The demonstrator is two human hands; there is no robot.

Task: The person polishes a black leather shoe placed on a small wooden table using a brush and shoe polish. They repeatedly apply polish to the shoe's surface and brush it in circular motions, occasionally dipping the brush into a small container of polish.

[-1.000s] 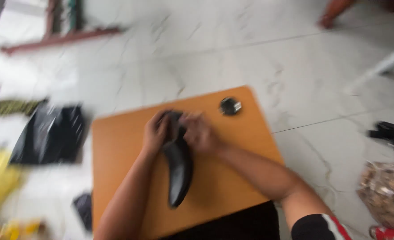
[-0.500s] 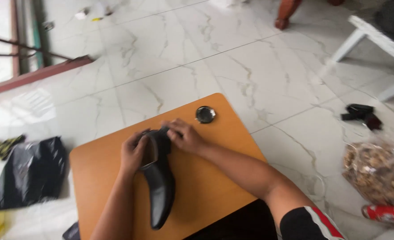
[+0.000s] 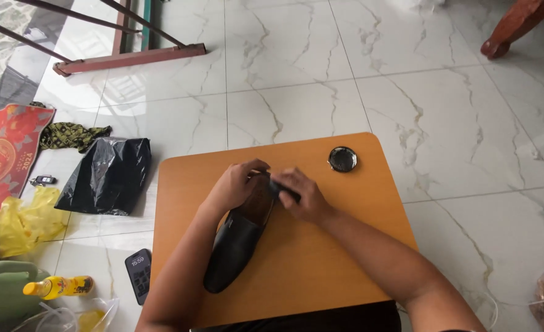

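a black shoe (image 3: 234, 249) is gripped at its opening by the left hand (image 3: 235, 184) and right hand (image 3: 302, 197), close together, on the orange table (image 3: 321, 258).

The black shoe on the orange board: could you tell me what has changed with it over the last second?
The black shoe has been tipped so its opening faces up, toe toward the person. The right hand now presses a small dark piece at the heel edge, while the left hand keeps gripping the rim. Both hands stayed at the heel end, the shoe stayed on the orange board, and the round tin stayed near its far corner.
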